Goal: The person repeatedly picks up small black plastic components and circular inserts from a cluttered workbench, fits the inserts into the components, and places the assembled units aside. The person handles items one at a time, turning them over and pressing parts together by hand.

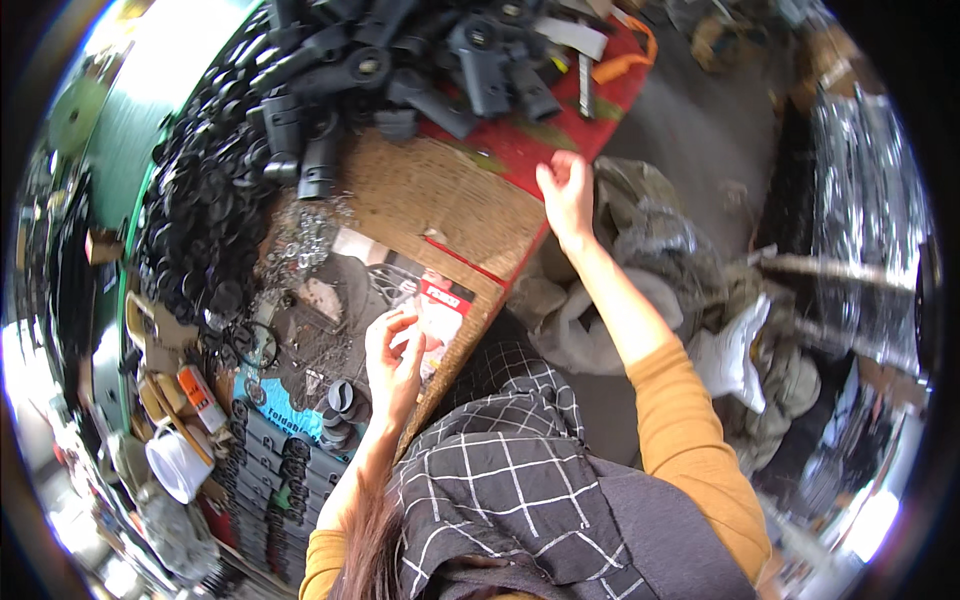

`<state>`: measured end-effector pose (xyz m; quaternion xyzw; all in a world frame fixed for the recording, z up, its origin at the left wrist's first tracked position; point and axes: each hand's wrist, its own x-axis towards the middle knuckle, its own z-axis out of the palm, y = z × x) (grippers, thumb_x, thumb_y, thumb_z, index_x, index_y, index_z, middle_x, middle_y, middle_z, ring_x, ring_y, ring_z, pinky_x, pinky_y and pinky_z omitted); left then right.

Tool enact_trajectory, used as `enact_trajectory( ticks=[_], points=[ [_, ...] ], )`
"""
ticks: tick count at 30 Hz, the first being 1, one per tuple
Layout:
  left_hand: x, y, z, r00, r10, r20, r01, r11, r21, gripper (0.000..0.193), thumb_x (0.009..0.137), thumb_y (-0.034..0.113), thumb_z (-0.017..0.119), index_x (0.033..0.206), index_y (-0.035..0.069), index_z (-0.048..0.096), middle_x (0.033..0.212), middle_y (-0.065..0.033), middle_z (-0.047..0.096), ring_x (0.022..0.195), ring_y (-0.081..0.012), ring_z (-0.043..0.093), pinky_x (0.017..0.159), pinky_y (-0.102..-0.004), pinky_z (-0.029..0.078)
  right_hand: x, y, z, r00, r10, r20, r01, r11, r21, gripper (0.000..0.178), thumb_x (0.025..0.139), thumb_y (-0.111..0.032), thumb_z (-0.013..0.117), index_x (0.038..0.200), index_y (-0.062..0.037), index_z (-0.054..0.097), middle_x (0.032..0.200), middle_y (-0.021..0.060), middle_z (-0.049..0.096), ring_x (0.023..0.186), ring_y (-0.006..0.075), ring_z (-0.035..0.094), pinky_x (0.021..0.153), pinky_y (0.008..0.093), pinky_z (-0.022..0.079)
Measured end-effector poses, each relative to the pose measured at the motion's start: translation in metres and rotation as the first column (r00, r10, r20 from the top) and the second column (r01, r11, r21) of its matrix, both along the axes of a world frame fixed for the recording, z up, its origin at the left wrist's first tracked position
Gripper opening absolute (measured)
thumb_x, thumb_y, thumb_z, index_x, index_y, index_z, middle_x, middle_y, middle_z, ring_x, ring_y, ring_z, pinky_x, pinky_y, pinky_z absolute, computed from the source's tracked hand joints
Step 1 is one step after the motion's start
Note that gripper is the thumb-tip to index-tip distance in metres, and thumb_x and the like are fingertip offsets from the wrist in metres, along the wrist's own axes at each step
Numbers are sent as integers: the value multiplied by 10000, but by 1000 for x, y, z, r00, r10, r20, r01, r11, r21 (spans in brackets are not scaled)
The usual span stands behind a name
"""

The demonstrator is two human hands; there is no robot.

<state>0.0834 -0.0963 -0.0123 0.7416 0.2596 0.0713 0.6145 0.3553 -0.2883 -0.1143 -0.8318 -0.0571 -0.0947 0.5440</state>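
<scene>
My left hand (394,358) is over the near part of the wooden workbench (440,190), beside a printed sheet (443,308) in red, white and black. Its fingers are curled in toward the thumb; whatever they pinch is too small or blurred to name. Farther right, my right hand (568,198) hovers by the bench's edge, next to a red covering (525,150). The fingers there are bent into a loose fist, and what it may hold is hidden. Beyond both hands lies a heap of black plastic tubular parts (485,75).
Many black round caps (205,200) fill the bench's left side, near small metal washers (305,240). Grey molded parts (265,470), a white cup (180,462) and an orange-and-white tube (202,398) stand at the lower left. Sacks (640,270) crowd the floor at right.
</scene>
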Motion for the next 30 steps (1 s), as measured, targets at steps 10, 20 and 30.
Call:
enact_trajectory(
  ticks=[10, 20, 30],
  points=[
    [-18, 42, 5, 933, 356, -40, -359, 929, -88, 195, 878, 31, 606, 1073, 39, 598, 1142, -55, 569, 1062, -145, 540, 916, -287, 447, 129, 46, 46, 974, -22, -224, -69, 918, -392, 641, 691, -343, 703, 1192, 0, 497, 1055, 144, 606, 924, 318, 623, 750, 444, 520],
    [56, 68, -10, 847, 531, 4, -482, 772, -415, 360, 949, 328, 579, 1188, 58, 586, 1039, -27, 604, 906, -106, 565, 820, -255, 467, -81, 99, 104, -407, 760, -508, 294, 635, 714, 559, 815, -416, 450, 1101, 49, 566, 952, 162, 626, 780, 236, 611, 646, 336, 518],
    [15, 77, -43, 884, 405, -234, -326, 892, 313, 323, 894, 331, 592, 1124, 103, 603, 1103, -125, 568, 1049, -318, 548, 881, -392, 459, -40, 372, 49, 374, 908, 187, -710, 411, -572, 219, 782, -163, 665, 981, -78, 633, 966, 89, 593, 954, 274, 533, 841, 384, 416]
  ],
)
